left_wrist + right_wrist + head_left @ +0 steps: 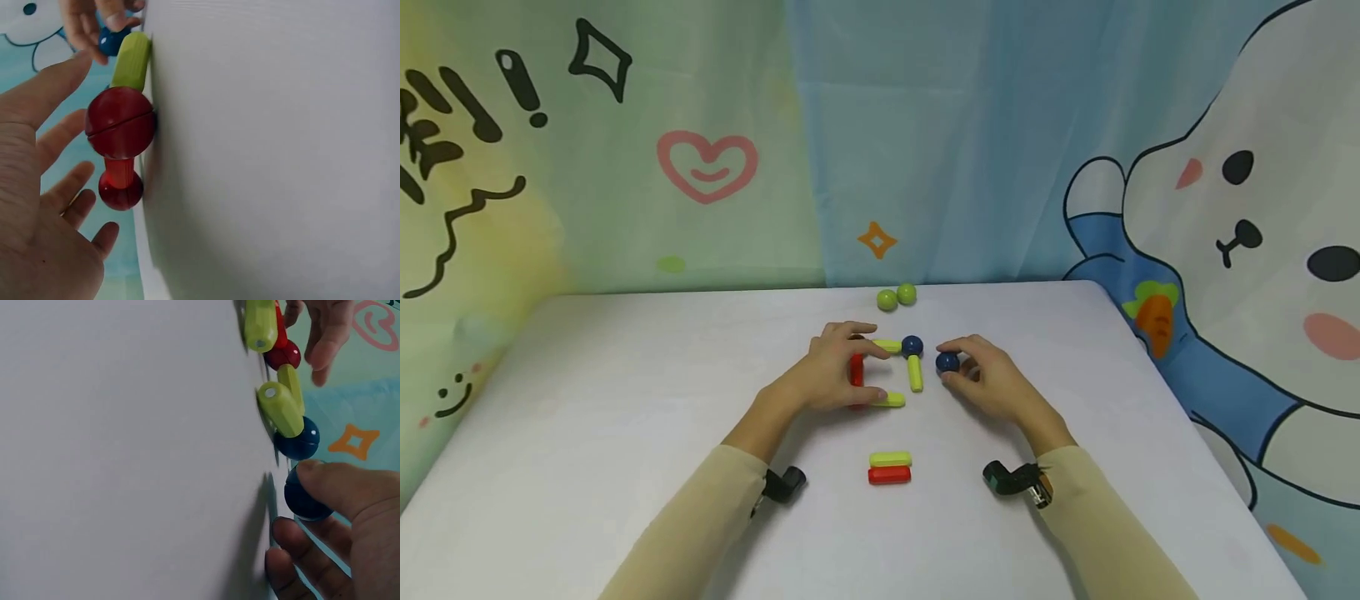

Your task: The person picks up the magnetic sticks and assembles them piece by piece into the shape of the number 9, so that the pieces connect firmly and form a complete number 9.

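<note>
My right hand (pixel 988 379) pinches a dark blue ball (pixel 947 362) between thumb and fingers, right of a joined frame of balls and sticks. In that frame a second blue ball (pixel 912 347) joins a far yellow-green stick to another yellow-green stick (pixel 914 373) pointing toward me. Along its left side runs a red stick (pixel 857 368) between two red balls, the nearer ball (pixel 120 122) bearing a near yellow-green stick (pixel 892 400). My left hand (pixel 823 371) spreads around this red side with its fingers loosely bent, partly hiding it in the head view.
Nearer me on the white table (pixel 662 400) lie a loose yellow-green stick (pixel 891 459) and a loose red stick (pixel 889 475), side by side. Two green balls (pixel 887 300) sit by the far edge. A printed curtain (pixel 955 150) hangs behind the table.
</note>
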Motion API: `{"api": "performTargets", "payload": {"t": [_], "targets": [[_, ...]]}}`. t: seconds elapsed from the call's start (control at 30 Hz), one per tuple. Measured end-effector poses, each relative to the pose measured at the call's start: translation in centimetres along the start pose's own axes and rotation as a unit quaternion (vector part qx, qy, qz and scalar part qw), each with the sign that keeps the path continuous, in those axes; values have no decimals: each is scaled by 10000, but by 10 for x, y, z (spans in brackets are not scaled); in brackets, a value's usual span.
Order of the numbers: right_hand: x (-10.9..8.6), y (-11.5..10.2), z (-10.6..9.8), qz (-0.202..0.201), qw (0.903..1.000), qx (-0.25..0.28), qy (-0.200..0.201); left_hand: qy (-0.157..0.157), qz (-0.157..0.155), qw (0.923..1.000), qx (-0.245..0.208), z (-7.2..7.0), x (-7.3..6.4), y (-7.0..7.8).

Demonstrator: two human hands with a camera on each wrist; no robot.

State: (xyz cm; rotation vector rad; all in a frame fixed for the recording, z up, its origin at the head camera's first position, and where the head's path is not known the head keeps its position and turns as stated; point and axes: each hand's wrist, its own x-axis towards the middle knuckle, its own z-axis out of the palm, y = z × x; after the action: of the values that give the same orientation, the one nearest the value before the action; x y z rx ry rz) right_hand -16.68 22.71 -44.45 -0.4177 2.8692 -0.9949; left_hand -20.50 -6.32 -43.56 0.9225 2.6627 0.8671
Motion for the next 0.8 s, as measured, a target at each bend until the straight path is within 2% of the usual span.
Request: {"api": "performTargets", "payload": {"t": [0.1,0.3,0.43,0.67,0.8], "targets": [[-3,2,2,-51,9999,80,37,41,2,10000,-65,-1,-2,0],[-12,5,1,-9,9998,182,97,58,355,9993,134,7,-2,1],[-16,2,0,-57,9993,347,146,18,381,9989,289,7,0,2],[-18,-2,6,-331,9983,450,139,13,394,9989,247,2,2,2],[-20,-3,8,-462,9980,416,136,-140,460,9982,360,5,3,1]]}}
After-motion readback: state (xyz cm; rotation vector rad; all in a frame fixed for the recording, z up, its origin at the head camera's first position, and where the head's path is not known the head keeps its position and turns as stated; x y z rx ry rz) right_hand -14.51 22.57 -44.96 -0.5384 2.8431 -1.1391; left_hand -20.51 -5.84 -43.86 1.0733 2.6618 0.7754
